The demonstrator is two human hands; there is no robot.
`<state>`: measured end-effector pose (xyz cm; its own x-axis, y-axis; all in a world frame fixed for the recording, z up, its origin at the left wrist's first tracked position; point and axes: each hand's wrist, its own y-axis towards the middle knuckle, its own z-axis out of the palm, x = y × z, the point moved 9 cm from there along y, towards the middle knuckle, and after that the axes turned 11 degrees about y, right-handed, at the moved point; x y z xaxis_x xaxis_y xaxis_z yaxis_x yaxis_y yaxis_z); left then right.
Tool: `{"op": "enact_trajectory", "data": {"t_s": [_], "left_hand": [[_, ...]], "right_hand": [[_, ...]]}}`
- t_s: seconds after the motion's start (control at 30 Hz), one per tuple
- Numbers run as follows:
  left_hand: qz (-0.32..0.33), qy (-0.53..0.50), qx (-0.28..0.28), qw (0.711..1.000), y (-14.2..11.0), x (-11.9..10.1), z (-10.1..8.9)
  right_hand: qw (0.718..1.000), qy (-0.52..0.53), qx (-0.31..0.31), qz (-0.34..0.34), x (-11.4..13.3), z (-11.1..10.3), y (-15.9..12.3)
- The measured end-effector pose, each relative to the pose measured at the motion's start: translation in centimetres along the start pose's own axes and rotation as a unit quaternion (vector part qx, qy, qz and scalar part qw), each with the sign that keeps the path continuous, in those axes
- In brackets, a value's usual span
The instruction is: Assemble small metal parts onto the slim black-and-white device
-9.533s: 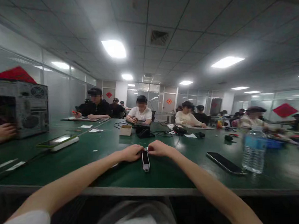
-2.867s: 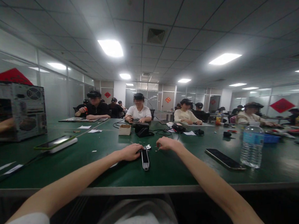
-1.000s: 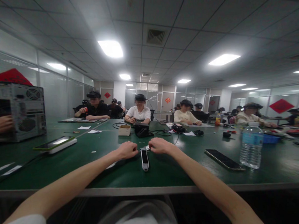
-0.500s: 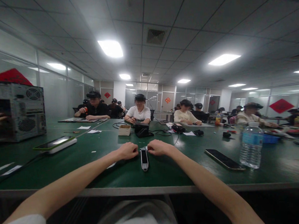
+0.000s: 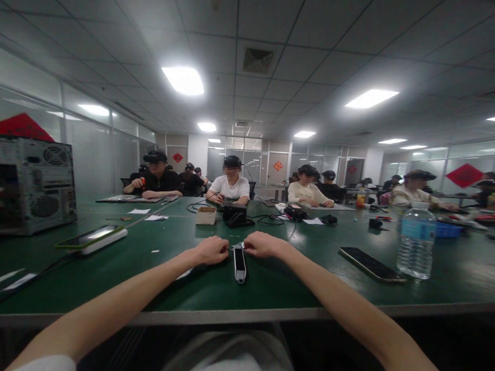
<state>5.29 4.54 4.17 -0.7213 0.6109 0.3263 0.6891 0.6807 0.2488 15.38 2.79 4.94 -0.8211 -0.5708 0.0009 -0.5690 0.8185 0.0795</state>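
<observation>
A narrow, long white object with a black top, shaped like a stapler point(image 5: 239, 266), lies on the green table, pointing away from me. My left hand point(image 5: 212, 250) is closed just left of its far end, knuckles up. Opposite it, my right hand point(image 5: 260, 245) is closed too, its fingertips against the far end. A small, pale, shiny piece point(image 5: 237, 246) shows between the two hands; I cannot make out what it is. The fingertips of both hands are mostly hidden.
A phone point(image 5: 370, 264) and a water bottle point(image 5: 416, 241) stand to the right. Farther off are a small cardboard box point(image 5: 206, 215) and a black device point(image 5: 235, 216). An open computer case point(image 5: 46, 182) and a green-edged device point(image 5: 90, 237) are at left. Several people sit around.
My hands stay almost in place, and the narrow object has barely shifted. At the far left, another person's hand has moved slightly left at the computer case.
</observation>
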Motion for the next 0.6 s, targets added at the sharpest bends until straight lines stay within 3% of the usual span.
{"op": "enact_trajectory", "data": {"t_s": [0.43, 0.6], "left_hand": [[0.022, -0.017, -0.008, 1.0, 0.0, -0.4, 0.3], [0.022, -0.015, 0.0, 1.0, 0.0, -0.4, 0.3]], "right_hand": [[1.0, 0.013, -0.015, -0.013, 0.1, -0.2, 0.1], [0.999, 0.003, -0.036, 0.026, -2.2, -1.2, -0.1]]}}
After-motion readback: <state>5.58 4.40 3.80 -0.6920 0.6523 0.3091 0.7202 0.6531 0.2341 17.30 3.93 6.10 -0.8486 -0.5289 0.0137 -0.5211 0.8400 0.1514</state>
